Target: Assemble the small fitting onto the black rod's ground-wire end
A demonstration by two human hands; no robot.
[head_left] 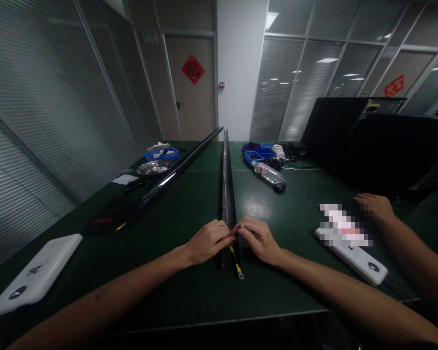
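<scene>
Black rail (pixel 226 194), left grip (pixel 210 240) and right grip (pixel 260 239) pinched on it, door sign (pixel 193 69) "福"

Dim light leaves soft glare on the tabletop (pixel 255 201), lamp reflections (pixel 327 60) show in the glass wall (pixel 277 99), and edges look stretched.

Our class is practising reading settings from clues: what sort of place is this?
Probably a workroom in an office-like building. A green table holds long black strips and small blue bins, and blinds show in the partitions beyond.
</scene>
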